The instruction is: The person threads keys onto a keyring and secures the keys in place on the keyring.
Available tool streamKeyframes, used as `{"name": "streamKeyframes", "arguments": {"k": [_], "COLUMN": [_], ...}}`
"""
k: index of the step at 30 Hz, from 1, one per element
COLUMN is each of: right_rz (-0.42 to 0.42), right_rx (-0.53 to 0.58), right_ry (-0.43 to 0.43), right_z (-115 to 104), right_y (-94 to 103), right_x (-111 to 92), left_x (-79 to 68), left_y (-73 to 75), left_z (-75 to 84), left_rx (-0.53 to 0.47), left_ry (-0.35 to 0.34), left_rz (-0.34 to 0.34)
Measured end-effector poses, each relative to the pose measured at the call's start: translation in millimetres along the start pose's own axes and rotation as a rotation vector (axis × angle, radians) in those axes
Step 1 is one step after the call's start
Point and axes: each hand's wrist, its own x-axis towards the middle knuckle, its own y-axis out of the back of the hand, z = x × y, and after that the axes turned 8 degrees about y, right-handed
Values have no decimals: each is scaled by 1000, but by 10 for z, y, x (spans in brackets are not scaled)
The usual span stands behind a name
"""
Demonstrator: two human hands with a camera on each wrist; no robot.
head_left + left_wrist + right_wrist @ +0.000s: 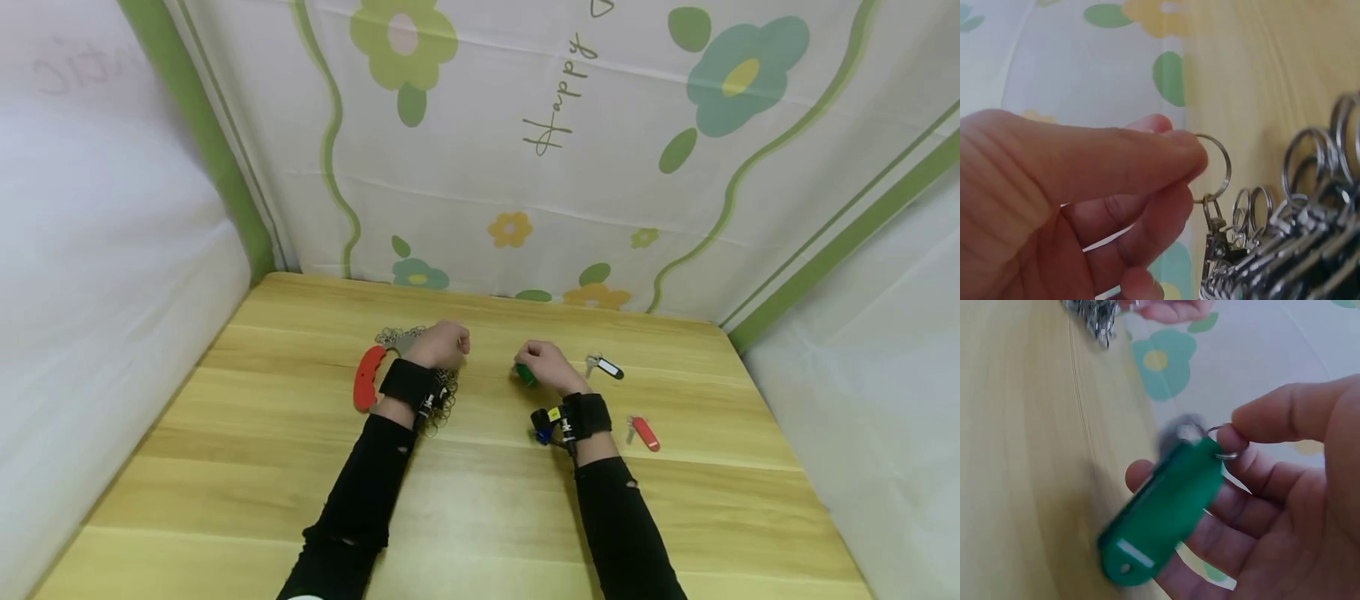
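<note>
My left hand (pixel 441 343) pinches a metal split ring (pixel 1229 165) between thumb and forefinger. The ring is linked to a small swivel clasp (pixel 1214 219), beside a dense bunch of metal clasps and rings (pixel 1300 256). In the head view, that bunch lies partly hidden under the left wrist, next to a red grip-shaped handle (pixel 367 379). To the right, my right hand (pixel 551 367) holds a green key tag (pixel 1169 509) by its small wire ring (pixel 1227 456), pinched at thumb and forefinger. A blurred grey key (pixel 1172 434) shows behind the tag's upper end.
On the wooden table (pixel 480 500), right of the right hand, lie a key with a black-and-white tag (pixel 611 368) and another with a red tag (pixel 646 434). Something blue (pixel 543 436) shows under the right wrist camera. A flower-printed cloth (pixel 465 167) hangs behind the table.
</note>
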Motion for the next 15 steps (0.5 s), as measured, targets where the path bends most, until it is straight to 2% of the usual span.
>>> {"name": "streamKeyframes", "arguments": {"k": [8, 15], "right_rz": [34, 28], "right_rx": [63, 195], "right_ry": [27, -80], "right_z": [-61, -122], "right_y": [-157, -279], "right_x": [127, 256], "left_x": [-13, 7], "left_y": [-18, -65], "left_z": [11, -6], "left_rx": [6, -33], "left_ry": [37, 18], "left_rz": [63, 104]}}
